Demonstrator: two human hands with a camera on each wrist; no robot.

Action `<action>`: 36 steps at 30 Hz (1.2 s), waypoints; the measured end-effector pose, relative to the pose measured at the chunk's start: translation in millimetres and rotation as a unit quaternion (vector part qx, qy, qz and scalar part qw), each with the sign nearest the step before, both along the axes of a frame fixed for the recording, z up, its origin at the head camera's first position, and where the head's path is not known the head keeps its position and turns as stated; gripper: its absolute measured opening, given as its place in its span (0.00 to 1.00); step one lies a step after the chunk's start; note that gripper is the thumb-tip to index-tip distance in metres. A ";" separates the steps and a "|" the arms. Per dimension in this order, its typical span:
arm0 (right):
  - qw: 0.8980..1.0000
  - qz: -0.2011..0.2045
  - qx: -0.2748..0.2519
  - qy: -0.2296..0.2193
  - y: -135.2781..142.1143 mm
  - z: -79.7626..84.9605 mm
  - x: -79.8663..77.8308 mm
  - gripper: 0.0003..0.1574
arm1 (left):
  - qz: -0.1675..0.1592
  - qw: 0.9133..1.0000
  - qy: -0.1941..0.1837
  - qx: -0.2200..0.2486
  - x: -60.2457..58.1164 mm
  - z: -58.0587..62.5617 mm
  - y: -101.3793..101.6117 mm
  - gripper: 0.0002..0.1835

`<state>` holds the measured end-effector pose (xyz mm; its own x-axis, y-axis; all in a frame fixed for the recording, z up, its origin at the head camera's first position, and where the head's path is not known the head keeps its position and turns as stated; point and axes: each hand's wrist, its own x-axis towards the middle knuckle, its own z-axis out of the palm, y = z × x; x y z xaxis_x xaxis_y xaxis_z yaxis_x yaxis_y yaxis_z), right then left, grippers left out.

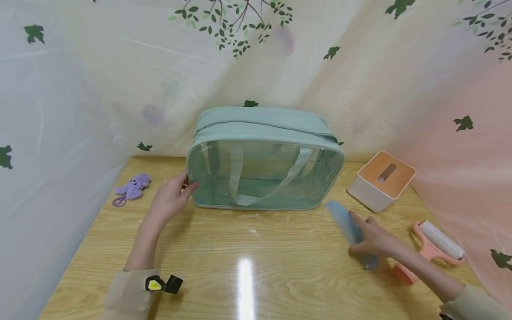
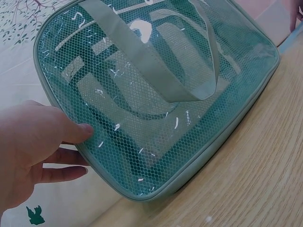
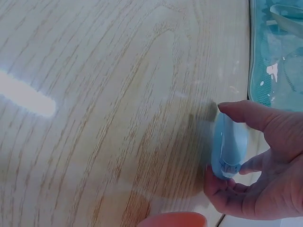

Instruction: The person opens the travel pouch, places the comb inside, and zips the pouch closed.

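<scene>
Length of the blue item point(image 1: 350, 230) slants, far end toward the bag point(image 1: 264, 155).

Tabletop point(image 1: 200, 249) glare; wrist views perhaps soft.

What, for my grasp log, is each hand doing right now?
Left hand: holding the teal bag by its edge.
Right hand: holding the blue object.

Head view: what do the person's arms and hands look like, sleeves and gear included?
Left hand and right hand are both bare, no gloves. Left sleeve and right sleeve: plain beige. Left cuff carries a boxy black device beside a yellow label; a dark piece shows at the right cuff, cut off by the frame.
</scene>
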<state>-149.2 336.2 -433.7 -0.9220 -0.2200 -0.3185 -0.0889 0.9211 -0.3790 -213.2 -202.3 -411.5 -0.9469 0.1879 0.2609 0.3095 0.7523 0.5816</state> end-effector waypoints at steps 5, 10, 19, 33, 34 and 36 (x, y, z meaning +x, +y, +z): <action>1.000 0.009 0.002 0.002 4.2 2.5 -3.2 0.72 | 0.000 1.000 -0.002 0.003 -0.5 0.0 0.4 0.09; 0.999 0.021 0.024 0.030 8.3 12.4 -9.1 0.64 | 0.001 1.000 -0.005 0.005 -0.8 0.1 0.0 0.09; 0.999 -0.022 -0.034 0.003 17.2 44.0 -20.1 0.52 | 0.001 1.000 0.002 0.005 0.1 0.4 -2.0 0.09; 0.994 -0.032 0.004 0.107 24.9 70.3 -31.9 0.45 | -0.004 1.000 0.001 0.007 1.1 0.1 -0.4 0.10; 0.993 -0.035 0.004 0.111 24.8 71.8 -32.4 0.45 | -0.005 1.000 0.001 0.007 0.8 0.2 -0.5 0.10; 0.992 -0.038 0.002 0.120 24.6 75.7 -33.1 0.45 | -0.006 1.000 0.000 0.008 0.5 -0.3 -0.7 0.10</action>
<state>-182.3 360.9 -358.0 -0.9854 -0.1455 -0.0885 -0.1058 0.9302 -0.3515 -212.7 -203.0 -411.7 -0.9447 0.1939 0.2643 0.3179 0.7389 0.5941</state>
